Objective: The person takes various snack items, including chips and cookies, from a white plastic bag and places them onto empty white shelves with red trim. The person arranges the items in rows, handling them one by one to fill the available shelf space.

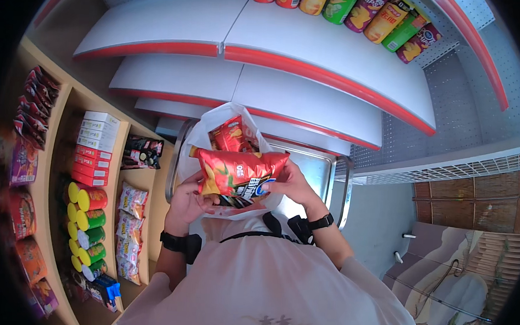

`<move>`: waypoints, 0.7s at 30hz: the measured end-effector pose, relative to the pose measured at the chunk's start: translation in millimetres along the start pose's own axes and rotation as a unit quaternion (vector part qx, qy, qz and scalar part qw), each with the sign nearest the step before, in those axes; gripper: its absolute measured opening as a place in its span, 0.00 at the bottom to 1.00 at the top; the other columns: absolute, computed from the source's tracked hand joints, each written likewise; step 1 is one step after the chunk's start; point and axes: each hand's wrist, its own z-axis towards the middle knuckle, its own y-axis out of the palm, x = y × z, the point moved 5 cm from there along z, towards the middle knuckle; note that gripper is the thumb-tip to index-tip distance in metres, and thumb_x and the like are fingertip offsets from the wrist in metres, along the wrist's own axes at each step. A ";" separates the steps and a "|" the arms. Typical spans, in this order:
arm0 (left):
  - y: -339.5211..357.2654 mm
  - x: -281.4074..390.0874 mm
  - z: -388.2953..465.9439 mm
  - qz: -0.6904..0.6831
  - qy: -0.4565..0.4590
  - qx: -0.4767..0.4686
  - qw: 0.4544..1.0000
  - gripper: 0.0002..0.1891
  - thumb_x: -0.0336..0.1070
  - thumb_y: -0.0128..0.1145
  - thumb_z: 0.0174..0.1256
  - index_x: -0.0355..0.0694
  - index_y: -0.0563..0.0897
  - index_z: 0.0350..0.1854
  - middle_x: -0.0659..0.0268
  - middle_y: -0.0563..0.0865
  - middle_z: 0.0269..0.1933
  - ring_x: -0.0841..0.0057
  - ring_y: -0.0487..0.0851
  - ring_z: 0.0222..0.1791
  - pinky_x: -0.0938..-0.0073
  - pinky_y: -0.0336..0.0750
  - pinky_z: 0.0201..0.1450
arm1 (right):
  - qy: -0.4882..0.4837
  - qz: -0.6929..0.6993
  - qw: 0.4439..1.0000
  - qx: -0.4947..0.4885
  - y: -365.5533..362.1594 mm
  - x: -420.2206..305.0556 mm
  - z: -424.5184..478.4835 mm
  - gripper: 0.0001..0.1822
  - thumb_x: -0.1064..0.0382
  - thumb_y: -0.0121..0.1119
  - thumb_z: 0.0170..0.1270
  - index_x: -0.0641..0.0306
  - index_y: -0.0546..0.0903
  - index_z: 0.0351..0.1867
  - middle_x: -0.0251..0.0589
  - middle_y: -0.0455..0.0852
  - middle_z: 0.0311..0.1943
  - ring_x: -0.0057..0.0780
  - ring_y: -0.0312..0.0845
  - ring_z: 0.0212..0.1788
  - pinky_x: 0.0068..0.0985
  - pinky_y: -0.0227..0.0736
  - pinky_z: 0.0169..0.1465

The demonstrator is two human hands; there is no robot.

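Observation:
A red bag of potato chips [242, 170] with a yellow end and a dark printed panel lies across both hands, in front of my body. My right hand [295, 184] grips its right end, thumb on top. At the lower left corner, the fingers of my left hand [192, 198] hold the bag from the side and below. Under it stands a white plastic bag [198, 130], its mouth spread wide. Inside that bag rests another red snack packet [231, 134]; the rest of the contents is hidden by the chip bag.
A metal cart [333, 179] sits below the plastic bag. White shelves with red edges [330, 83] rise ahead, with several chip canisters [338, 7] on the upper one. At left, a wooden shelf unit [118, 155] holds yellow-lidded canisters [90, 220], boxes [93, 158] and snack bags [130, 235].

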 end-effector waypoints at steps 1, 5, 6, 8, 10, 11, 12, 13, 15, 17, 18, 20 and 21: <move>-0.9 -2.2 4.9 -0.030 -0.025 -0.002 0.999 0.26 0.42 0.43 0.68 0.34 0.65 0.65 0.49 0.75 0.60 0.54 0.85 0.41 0.64 0.83 0.29 | 0.024 0.011 1.000 -0.011 -3.7 -1.5 1.1 0.34 0.73 0.69 0.53 0.65 0.69 0.63 0.38 0.80 0.54 0.24 0.76 0.54 0.26 0.71 0.58; 13.3 7.8 20.8 0.105 0.006 0.044 0.993 0.32 0.55 0.39 0.70 0.34 0.64 0.66 0.50 0.77 0.58 0.60 0.80 0.54 0.60 0.82 0.43 | 0.087 0.084 0.991 0.064 -15.6 2.8 -6.1 0.22 0.65 0.66 0.60 0.68 0.77 0.55 0.38 0.85 0.47 0.22 0.80 0.48 0.25 0.74 0.54; -15.1 3.2 34.3 0.237 0.067 0.102 0.964 0.31 0.53 0.46 0.69 0.34 0.63 0.67 0.54 0.77 0.58 0.67 0.78 0.57 0.65 0.79 0.52 | 0.091 0.059 0.992 0.061 -12.2 2.2 -5.2 0.21 0.64 0.65 0.60 0.68 0.77 0.54 0.39 0.85 0.47 0.22 0.80 0.47 0.25 0.74 0.54; 17.7 15.7 46.4 0.360 0.063 0.061 0.929 0.32 0.37 0.63 0.60 0.34 0.65 0.64 0.59 0.79 0.56 0.73 0.79 0.54 0.69 0.77 0.55 | 0.111 0.021 0.993 0.048 -17.3 8.2 -7.4 0.23 0.62 0.67 0.59 0.68 0.76 0.54 0.40 0.84 0.48 0.25 0.80 0.49 0.26 0.74 0.55; 31.2 15.5 55.9 0.349 0.042 0.091 0.932 0.31 0.27 0.70 0.52 0.34 0.69 0.59 0.60 0.81 0.53 0.74 0.81 0.50 0.71 0.79 0.52 | 0.147 0.021 0.988 0.050 -19.3 16.4 -7.9 0.26 0.61 0.68 0.58 0.68 0.74 0.56 0.41 0.82 0.50 0.27 0.79 0.50 0.27 0.73 0.56; 32.9 15.3 62.5 0.328 0.049 0.076 0.940 0.30 0.27 0.69 0.52 0.34 0.70 0.58 0.60 0.81 0.53 0.74 0.82 0.50 0.71 0.79 0.51 | 0.138 0.058 0.986 0.071 -21.3 15.8 -7.6 0.26 0.61 0.67 0.59 0.67 0.73 0.56 0.41 0.83 0.49 0.27 0.79 0.51 0.27 0.73 0.56; 28.7 15.7 68.0 0.309 0.054 0.064 0.947 0.28 0.27 0.68 0.53 0.34 0.71 0.57 0.60 0.82 0.52 0.74 0.82 0.49 0.71 0.79 0.51 | 0.120 0.078 0.985 0.098 -20.5 12.5 -6.0 0.26 0.61 0.67 0.59 0.67 0.73 0.56 0.41 0.83 0.48 0.27 0.79 0.50 0.26 0.73 0.56; 25.4 15.2 73.2 0.291 0.060 0.052 0.954 0.27 0.27 0.68 0.54 0.34 0.72 0.56 0.60 0.82 0.51 0.74 0.83 0.49 0.71 0.80 0.50 | 0.102 0.097 0.982 0.124 -21.4 7.8 -4.4 0.25 0.61 0.66 0.60 0.68 0.72 0.57 0.41 0.83 0.48 0.27 0.79 0.50 0.25 0.73 0.56; 22.0 13.5 77.3 0.241 0.105 0.070 0.962 0.24 0.26 0.67 0.54 0.34 0.74 0.55 0.61 0.83 0.50 0.74 0.84 0.47 0.73 0.80 0.49 | 0.108 0.114 0.978 0.134 -25.7 3.8 -3.5 0.25 0.62 0.66 0.60 0.68 0.73 0.56 0.40 0.83 0.48 0.26 0.79 0.50 0.24 0.74 0.54; 19.3 14.7 78.3 0.208 0.158 0.083 0.962 0.24 0.26 0.67 0.54 0.34 0.74 0.55 0.61 0.83 0.50 0.74 0.84 0.47 0.73 0.80 0.49 | 0.100 0.069 0.982 0.145 -31.1 0.6 -0.5 0.24 0.63 0.66 0.60 0.68 0.73 0.56 0.40 0.83 0.47 0.24 0.79 0.49 0.23 0.75 0.53; 14.2 13.6 79.5 0.219 0.155 0.059 0.961 0.25 0.25 0.66 0.55 0.34 0.73 0.56 0.60 0.82 0.52 0.73 0.82 0.51 0.70 0.78 0.53 | 0.088 0.016 0.985 0.150 -32.7 -0.2 1.7 0.24 0.64 0.66 0.60 0.68 0.73 0.55 0.40 0.83 0.47 0.23 0.79 0.49 0.23 0.75 0.52; 3.9 10.4 77.2 0.156 0.106 0.018 0.982 0.26 0.28 0.65 0.57 0.34 0.72 0.59 0.59 0.81 0.54 0.71 0.80 0.54 0.67 0.75 0.58 | 0.068 -0.035 0.981 0.176 -32.4 -7.0 3.6 0.23 0.66 0.67 0.59 0.68 0.74 0.55 0.38 0.84 0.44 0.21 0.79 0.46 0.21 0.76 0.49; 0.2 8.5 73.8 0.122 0.080 0.000 0.989 0.26 0.29 0.64 0.58 0.34 0.72 0.60 0.58 0.80 0.56 0.70 0.79 0.56 0.65 0.73 0.60 | 0.056 -0.038 0.983 0.171 -29.4 -11.7 4.2 0.23 0.67 0.67 0.59 0.68 0.75 0.54 0.38 0.85 0.43 0.20 0.80 0.45 0.20 0.76 0.49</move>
